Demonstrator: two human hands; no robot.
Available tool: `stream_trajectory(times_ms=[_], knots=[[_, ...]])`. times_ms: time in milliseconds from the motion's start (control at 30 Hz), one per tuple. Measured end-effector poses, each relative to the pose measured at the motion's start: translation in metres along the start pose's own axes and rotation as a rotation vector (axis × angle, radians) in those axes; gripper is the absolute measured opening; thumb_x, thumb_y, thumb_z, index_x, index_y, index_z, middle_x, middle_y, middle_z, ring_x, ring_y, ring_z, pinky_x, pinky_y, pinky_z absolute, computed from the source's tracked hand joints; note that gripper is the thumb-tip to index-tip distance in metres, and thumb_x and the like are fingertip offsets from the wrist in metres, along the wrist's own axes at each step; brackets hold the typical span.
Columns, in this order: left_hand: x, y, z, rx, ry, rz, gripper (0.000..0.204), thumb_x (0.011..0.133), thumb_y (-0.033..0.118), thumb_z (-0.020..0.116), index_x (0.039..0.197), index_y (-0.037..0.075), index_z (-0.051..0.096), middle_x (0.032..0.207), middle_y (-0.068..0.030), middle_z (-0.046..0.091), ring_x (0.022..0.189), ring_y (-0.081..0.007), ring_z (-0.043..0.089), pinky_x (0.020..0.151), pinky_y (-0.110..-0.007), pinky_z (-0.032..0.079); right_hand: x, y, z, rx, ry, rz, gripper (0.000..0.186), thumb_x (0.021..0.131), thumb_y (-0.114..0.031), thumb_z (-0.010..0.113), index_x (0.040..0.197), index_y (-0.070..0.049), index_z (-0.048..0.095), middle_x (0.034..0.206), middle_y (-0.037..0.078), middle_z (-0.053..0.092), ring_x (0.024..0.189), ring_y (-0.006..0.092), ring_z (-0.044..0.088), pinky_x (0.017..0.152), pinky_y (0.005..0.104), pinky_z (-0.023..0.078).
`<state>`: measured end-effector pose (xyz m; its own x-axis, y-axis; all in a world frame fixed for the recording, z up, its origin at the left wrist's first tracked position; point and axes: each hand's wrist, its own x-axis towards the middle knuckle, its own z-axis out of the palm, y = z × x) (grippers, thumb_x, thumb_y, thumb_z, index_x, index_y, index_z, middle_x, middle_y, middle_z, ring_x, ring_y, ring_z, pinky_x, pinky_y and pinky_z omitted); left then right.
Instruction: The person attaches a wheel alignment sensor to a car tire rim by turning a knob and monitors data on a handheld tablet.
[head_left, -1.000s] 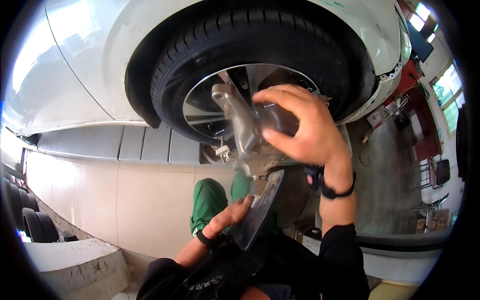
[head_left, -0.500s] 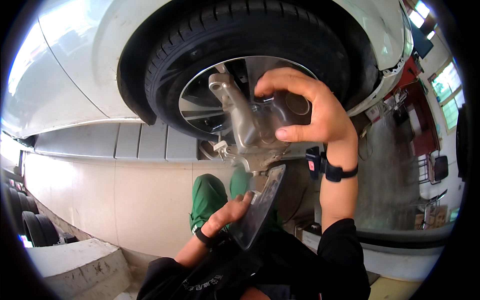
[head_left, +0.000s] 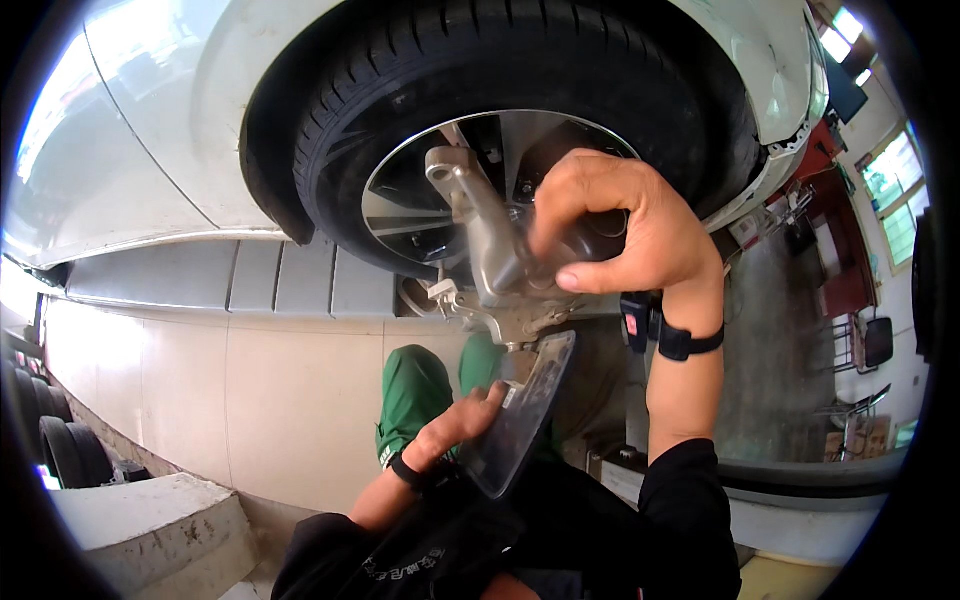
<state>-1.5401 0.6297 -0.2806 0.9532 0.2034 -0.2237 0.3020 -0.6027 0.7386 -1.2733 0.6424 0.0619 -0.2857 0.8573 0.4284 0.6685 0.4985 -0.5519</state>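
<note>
By the left hand, a dark panel is gripped at its edge; the right hand is curled half open, partly blurred, over a metal bracket, contact unclear. The bracket is already set before the wheel, above the panel; whether fastening is finished cannot be told.

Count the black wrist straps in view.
2: the left strap, on the wrist behind the left hand; the right strap, on the wrist behind the right hand. The dark sleeves could hide more.
</note>
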Motion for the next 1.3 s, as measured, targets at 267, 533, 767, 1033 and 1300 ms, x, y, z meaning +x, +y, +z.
stream_trajectory(times_ms=[267, 533, 767, 1033, 1300], knots=[[0.0, 0.009, -0.012, -0.026, -0.086, -0.075, 0.041, 0.112, 0.023, 0.033, 0.149, 0.009, 0.04, 0.122, -0.0361, 0.062, 0.11, -0.0532, 0.065, 0.093, -0.053, 0.055, -0.002, -0.025, 0.06, -0.693, 0.525, 0.227, 0.021, 0.079, -0.017, 0.084, 0.095, -0.009, 0.073, 0.096, 0.01, 0.071, 0.088, 0.0299, 0.07, 0.078, 0.0398, 0.056], [0.009, 0.01, -0.012, -0.311, -0.083, -0.315, 0.058, 0.113, 0.049, 0.022, 0.149, 0.009, 0.044, 0.138, -0.0355, 0.058, 0.125, -0.0534, 0.058, 0.11, -0.053, 0.045, 0.003, -0.003, 0.011, -0.048, 0.096, 0.112, 0.029, 0.069, -0.012, 0.081, 0.097, -0.007, 0.073, 0.101, 0.011, 0.07, 0.095, 0.0265, 0.07, 0.087, 0.0358, 0.055], [0.011, -0.007, -0.001, -0.14, -0.072, -0.148, 0.047, 0.114, 0.033, 0.029, 0.147, 0.003, 0.043, 0.134, -0.0374, 0.059, 0.121, -0.0521, 0.061, 0.102, -0.052, 0.051, -0.001, -0.023, 0.052, -0.416, 0.499, 0.202, 0.017, 0.077, -0.012, 0.081, 0.09, -0.007, 0.071, 0.094, 0.012, 0.071, 0.084, 0.0308, 0.07, 0.075, 0.0378, 0.056], [0.004, 0.004, -0.016, -0.135, -0.083, -0.101, 0.043, 0.113, 0.028, 0.03, 0.145, 0.002, 0.042, 0.129, -0.0375, 0.062, 0.117, -0.0514, 0.064, 0.097, -0.053, 0.054, 0.005, -0.007, 0.011, 0.006, 0.114, 0.159, 0.029, 0.074, -0.014, 0.082, 0.101, -0.006, 0.073, 0.103, 0.01, 0.071, 0.095, 0.0279, 0.069, 0.087, 0.0347, 0.054], [0.005, -0.018, 0.007, -0.016, -0.046, 0.025, 0.044, 0.109, 0.018, 0.038, 0.15, 0.002, 0.038, 0.125, -0.0406, 0.061, 0.111, -0.0536, 0.066, 0.094, -0.056, 0.054, -0.01, -0.015, 0.044, -0.275, 0.505, 0.243, 0.036, 0.077, -0.015, 0.083, 0.107, -0.002, 0.07, 0.104, 0.011, 0.072, 0.093, 0.0277, 0.07, 0.085, 0.0386, 0.056]])
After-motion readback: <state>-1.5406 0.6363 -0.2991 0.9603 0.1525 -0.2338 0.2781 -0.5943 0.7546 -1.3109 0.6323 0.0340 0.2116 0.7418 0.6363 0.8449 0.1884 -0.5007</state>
